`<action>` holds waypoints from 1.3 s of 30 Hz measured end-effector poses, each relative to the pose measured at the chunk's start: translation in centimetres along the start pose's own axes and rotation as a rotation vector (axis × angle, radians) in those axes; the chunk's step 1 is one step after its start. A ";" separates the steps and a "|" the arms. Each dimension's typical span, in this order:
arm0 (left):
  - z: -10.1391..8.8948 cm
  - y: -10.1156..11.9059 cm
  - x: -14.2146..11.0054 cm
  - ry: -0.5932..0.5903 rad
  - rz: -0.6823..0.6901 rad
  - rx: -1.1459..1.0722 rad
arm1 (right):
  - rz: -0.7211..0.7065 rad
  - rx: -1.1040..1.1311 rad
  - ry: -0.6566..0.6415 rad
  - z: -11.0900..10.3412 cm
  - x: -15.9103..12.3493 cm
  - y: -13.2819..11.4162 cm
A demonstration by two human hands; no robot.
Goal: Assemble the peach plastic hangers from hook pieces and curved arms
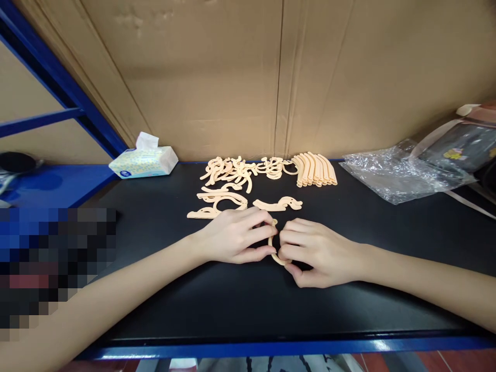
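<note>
A curved beige plastic hook piece (272, 243) is held between my two hands, above the near middle of the black mat. My left hand (236, 235) pinches its left side with thumb and fingers. At its lower end, my right hand (315, 253) is closed with thumb and fingertips on the same piece. The fingers cover part of it. Just beyond my hands lies a beige piece with a hooked end (277, 204). To its left, several similar flat curved parts (222, 199) rest close together, partly behind my left hand.
At the back lie a loose pile of beige hooks (228, 169) and a neat row of beige curved arms (315, 168). A tissue pack (143, 161) stands back left. Crumpled clear plastic (399, 170) and a transparent bag (449, 144) lie right. Cardboard (217, 77) walls the rear.
</note>
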State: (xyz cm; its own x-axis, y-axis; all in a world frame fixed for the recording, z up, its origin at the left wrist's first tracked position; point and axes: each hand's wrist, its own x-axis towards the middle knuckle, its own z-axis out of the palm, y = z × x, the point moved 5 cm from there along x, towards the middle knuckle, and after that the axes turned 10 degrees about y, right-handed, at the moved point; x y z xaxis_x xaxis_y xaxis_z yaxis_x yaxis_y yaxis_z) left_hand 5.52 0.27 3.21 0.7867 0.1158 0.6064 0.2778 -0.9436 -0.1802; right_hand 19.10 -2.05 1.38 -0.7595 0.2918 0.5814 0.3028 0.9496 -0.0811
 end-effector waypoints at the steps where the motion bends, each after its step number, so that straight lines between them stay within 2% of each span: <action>1: 0.1 0.0 0.0 -0.012 0.004 0.008 | 0.007 -0.001 0.000 0.0 0.0 0.0; 10: 0.8 0.0 -0.3 -0.076 0.037 0.017 | 0.079 0.030 -0.002 -0.2 0.1 0.5; 17: 0.8 -0.1 -0.3 -0.090 -0.003 0.043 | 0.132 0.041 -0.020 -0.1 -0.1 1.1; 25: 1.0 -0.4 -0.4 -0.154 -0.075 0.032 | 0.131 -0.021 -0.010 0.0 -0.1 1.0; 29: 1.1 -0.4 -0.4 -0.194 -0.102 0.017 | 0.035 -0.192 0.029 -1.0 0.2 1.3; 31: 1.1 -0.4 -0.3 -0.211 -0.103 0.019 | -0.003 -0.335 0.065 -2.2 0.5 2.2; 33: 1.1 -0.4 -0.4 -0.227 -0.102 0.019 | 0.074 -0.450 0.112 -3.8 0.7 4.1; 36: 1.2 -0.5 -0.5 -0.258 -0.117 0.009 | 0.294 -0.573 0.154 -6.2 0.2 8.1; 39: 1.4 -0.7 -0.5 -0.293 -0.154 -0.011 | 0.509 -0.599 0.160 -7.5 -1.4 12.2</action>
State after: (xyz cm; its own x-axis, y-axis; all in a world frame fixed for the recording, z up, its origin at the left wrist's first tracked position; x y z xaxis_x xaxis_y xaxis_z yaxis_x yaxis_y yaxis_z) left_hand 5.68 1.28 1.96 0.8616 0.3398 0.3770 0.4009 -0.9112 -0.0948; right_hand 28.19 8.27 5.64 -0.3673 0.6093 0.7028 0.8818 0.4685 0.0546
